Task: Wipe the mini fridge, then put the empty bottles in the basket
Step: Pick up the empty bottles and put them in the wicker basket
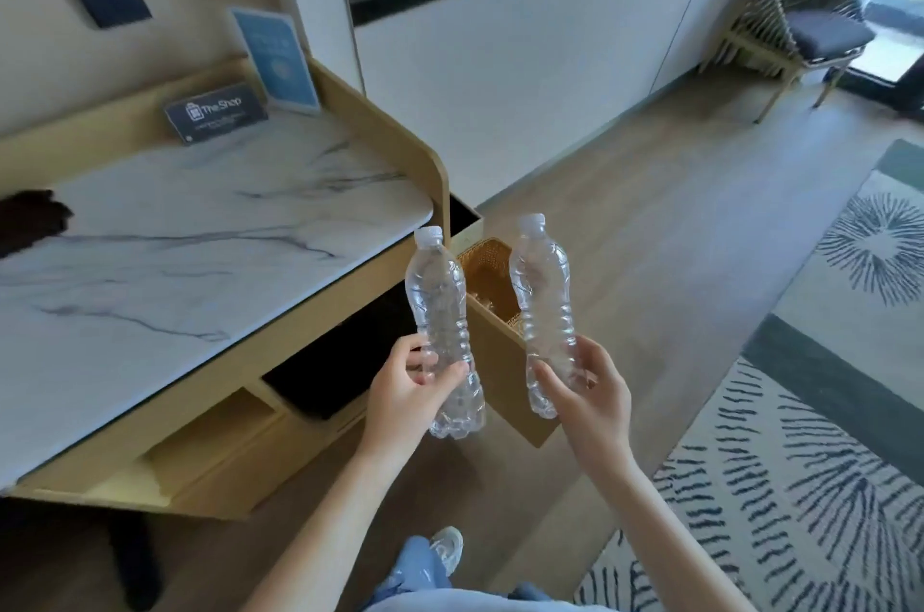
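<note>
two bottles (440,301), bases in the hands (405,391), above basket (487,259)

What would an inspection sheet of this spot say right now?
Surface: marble countertop, a dark cloth at its left edge.
Job's things: left bottle and right bottle, clear and capped, held near the woven basket, neither in it yet.
Clutter: dark sign card and blue card at the counter's back.
Hands: left hand grips the left bottle; right hand grips the right bottle.
Cables: nothing seen.
Surroundings: wood floor, patterned rug, chair far right.
</note>
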A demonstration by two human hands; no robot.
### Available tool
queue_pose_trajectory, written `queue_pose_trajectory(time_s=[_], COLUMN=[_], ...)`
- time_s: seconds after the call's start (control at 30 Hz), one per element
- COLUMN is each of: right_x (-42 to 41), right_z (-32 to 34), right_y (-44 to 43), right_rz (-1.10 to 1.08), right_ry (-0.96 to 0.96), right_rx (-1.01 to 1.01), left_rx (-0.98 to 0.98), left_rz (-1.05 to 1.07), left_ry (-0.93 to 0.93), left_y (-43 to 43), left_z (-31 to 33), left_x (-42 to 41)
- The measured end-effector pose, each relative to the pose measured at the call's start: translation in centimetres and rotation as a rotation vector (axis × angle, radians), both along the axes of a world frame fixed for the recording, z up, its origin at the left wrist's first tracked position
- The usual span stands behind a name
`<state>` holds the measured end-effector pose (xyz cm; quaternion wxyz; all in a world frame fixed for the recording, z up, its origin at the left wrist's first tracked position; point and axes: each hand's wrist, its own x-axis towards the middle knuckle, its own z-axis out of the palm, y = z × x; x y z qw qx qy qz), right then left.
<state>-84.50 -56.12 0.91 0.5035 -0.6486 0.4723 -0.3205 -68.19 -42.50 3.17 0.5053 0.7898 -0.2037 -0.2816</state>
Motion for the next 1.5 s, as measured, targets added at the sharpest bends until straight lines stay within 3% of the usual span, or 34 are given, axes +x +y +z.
queue_pose_trajectory(time_s=[0.33, 0.5, 0.9, 1.07, 1.27, 1.5], right_x=[-2.4, -6.0, -20.7, -28.2, -36.9, -40.8], right_z=[1.7, 2.3, 1.8, 0.0, 1.5, 3.2], right_y=[1.1, 2.4, 1.9, -4.2, -14.2, -27.0], right_rz=[-0.286, -0.53, -1.037, -1.067, -0.94, -0.708], right_ry=[-0.091, -0.058, -0.064, -0.07, -0.089, -0.038], right_rx=[-0.06, -0.062, -0.001, 0.022, 0.045, 0.047], left_rx=[-0.064, -0.075, -0.033, -0.02, -0.009, -0.002], left_rz=[-0.363, -0.6, -1.097, -1.124, -1.042, -0.827], left_ry=[-0.043, -0.023, 0.025, 0.044, 0.067, 0.093], left_y=[-5.7, -9.8, -20.9, -27.8, -37.0, -45.5], left_z=[1.9, 1.9, 1.1, 0.1, 1.7, 2.0], left_x=[0.9, 0.1, -16.7, -24.9, -34.4, -36.7])
